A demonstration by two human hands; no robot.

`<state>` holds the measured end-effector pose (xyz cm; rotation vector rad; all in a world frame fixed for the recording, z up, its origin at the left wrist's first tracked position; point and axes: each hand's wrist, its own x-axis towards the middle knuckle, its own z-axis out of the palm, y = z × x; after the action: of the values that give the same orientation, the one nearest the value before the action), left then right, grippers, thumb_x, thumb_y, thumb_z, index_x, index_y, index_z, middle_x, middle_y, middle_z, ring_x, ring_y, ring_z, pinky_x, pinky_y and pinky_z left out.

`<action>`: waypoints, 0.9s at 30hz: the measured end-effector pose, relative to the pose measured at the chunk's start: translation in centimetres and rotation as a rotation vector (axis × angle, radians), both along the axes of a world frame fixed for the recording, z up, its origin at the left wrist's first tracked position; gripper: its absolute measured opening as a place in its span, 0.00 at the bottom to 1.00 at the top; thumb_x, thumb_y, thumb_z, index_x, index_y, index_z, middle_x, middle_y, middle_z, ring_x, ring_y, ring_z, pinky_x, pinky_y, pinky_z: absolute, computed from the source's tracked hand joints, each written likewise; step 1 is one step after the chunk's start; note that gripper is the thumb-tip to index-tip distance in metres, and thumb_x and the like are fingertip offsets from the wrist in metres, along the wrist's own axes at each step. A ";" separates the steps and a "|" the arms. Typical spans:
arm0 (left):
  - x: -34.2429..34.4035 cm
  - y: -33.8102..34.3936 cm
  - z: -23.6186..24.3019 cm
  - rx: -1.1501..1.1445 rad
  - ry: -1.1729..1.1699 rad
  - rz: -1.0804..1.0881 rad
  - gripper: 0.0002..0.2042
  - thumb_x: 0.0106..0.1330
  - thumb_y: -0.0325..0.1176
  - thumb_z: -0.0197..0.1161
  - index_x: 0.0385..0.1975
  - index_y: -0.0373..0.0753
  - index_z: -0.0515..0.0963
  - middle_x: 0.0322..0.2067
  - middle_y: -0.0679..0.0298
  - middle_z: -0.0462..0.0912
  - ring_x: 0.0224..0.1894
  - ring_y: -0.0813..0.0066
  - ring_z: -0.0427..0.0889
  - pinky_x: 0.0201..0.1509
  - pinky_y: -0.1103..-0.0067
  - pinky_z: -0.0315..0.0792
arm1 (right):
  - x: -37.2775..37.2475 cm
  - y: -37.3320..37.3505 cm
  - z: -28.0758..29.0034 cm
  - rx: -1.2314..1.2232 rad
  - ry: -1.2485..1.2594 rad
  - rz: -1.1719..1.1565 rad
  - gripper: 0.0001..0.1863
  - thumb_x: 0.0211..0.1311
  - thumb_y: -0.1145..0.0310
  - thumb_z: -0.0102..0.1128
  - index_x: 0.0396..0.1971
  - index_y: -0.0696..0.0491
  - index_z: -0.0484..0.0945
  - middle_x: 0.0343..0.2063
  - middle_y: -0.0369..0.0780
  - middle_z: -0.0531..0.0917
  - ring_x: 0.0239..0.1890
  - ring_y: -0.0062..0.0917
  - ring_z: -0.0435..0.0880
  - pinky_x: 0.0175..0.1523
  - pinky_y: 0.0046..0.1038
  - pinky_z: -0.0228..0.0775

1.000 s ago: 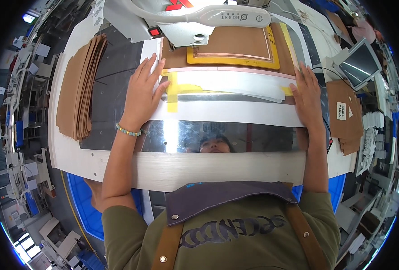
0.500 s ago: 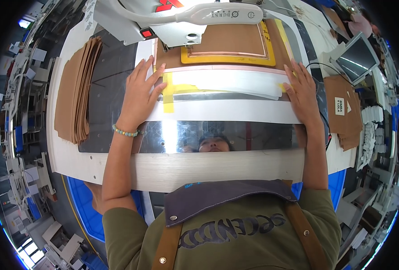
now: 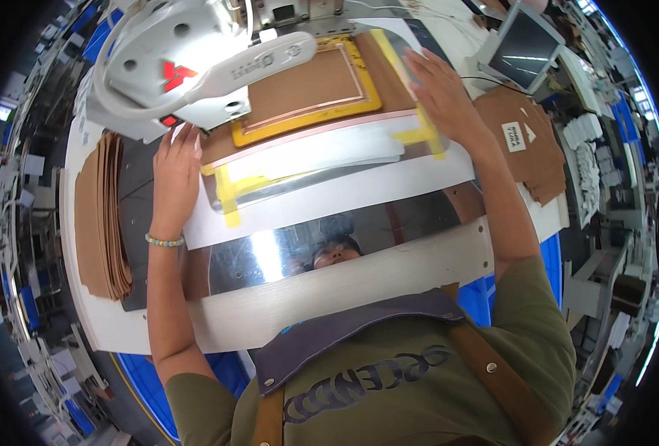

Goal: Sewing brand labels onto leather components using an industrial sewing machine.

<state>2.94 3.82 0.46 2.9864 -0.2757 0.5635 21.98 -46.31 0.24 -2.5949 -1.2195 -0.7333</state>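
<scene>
My left hand [image 3: 175, 178] lies at the left edge of a white sheet [image 3: 337, 197], beside a brown panel [image 3: 288, 91]. Its fingers are stretched out, their tips close to the white machine head. Farther up on the right, my right hand [image 3: 442, 100] rests with fingers extended along the panel's right edge, near a strip of yellow tape [image 3: 386, 46]. A yellow rectangular frame [image 3: 372, 95] sits on the panel between my hands. In front of it, a white strip [image 3: 307, 165] is fixed with more yellow tape [image 3: 228, 201]. I see nothing held in either hand.
The white machine head [image 3: 203, 52] with a grey handle [image 3: 259, 65] overhangs the upper left. Brown pieces are stacked at left [image 3: 100, 223], and others lie at right [image 3: 531, 152] below a monitor [image 3: 526, 46]. A shiny metal plate [image 3: 299, 245] runs along the near side.
The view has turned, so the table appears tilted. My right hand has moved farther up the right edge, and my left hand now reaches beside the machine head.
</scene>
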 end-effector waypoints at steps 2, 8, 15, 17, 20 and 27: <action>1.8 0.3 -0.1 0.019 0.003 0.004 0.19 0.81 0.33 0.51 0.65 0.33 0.78 0.68 0.50 0.78 0.73 0.45 0.69 0.77 0.56 0.62 | 0.8 2.2 0.1 -0.033 0.053 -0.048 0.26 0.83 0.59 0.50 0.74 0.54 0.71 0.78 0.40 0.68 0.81 0.39 0.61 0.79 0.51 0.55; 4.8 0.1 -1.6 -0.120 0.182 0.032 0.17 0.80 0.36 0.53 0.52 0.28 0.81 0.57 0.48 0.81 0.66 0.46 0.73 0.74 0.56 0.62 | 3.3 4.7 -2.4 -0.200 0.201 -0.126 0.31 0.85 0.53 0.43 0.81 0.50 0.61 0.83 0.35 0.59 0.85 0.35 0.53 0.83 0.58 0.45; 4.4 0.3 -3.1 -0.056 0.108 0.009 0.20 0.82 0.40 0.51 0.48 0.26 0.82 0.58 0.48 0.81 0.67 0.46 0.71 0.77 0.56 0.58 | 2.7 4.1 -3.7 -0.252 0.203 -0.273 0.35 0.86 0.47 0.35 0.84 0.47 0.53 0.85 0.31 0.52 0.86 0.32 0.48 0.85 0.60 0.37; 4.5 0.4 -3.2 -0.049 0.115 0.011 0.21 0.82 0.40 0.50 0.48 0.25 0.82 0.58 0.48 0.81 0.67 0.45 0.71 0.76 0.56 0.59 | 2.6 4.3 -3.7 -0.280 0.205 -0.313 0.34 0.87 0.48 0.34 0.85 0.45 0.51 0.86 0.30 0.51 0.87 0.29 0.47 0.86 0.59 0.34; 4.5 0.3 -3.1 -0.014 0.163 0.039 0.21 0.82 0.41 0.49 0.48 0.25 0.81 0.58 0.47 0.80 0.67 0.44 0.71 0.76 0.55 0.60 | 2.4 4.2 -3.8 -0.323 0.186 -0.366 0.34 0.87 0.49 0.33 0.86 0.43 0.48 0.86 0.30 0.50 0.87 0.27 0.45 0.86 0.58 0.31; 4.5 0.9 -3.4 0.104 0.179 0.062 0.24 0.84 0.40 0.42 0.58 0.30 0.82 0.59 0.46 0.81 0.70 0.47 0.70 0.76 0.57 0.59 | 3.4 3.7 -5.5 -0.279 0.071 -0.333 0.33 0.87 0.48 0.33 0.84 0.43 0.54 0.85 0.30 0.54 0.86 0.29 0.50 0.86 0.59 0.38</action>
<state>7.44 4.76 -2.90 3.1288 -0.2047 0.2923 25.34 -42.59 -5.29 -3.0714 -0.9376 -0.5493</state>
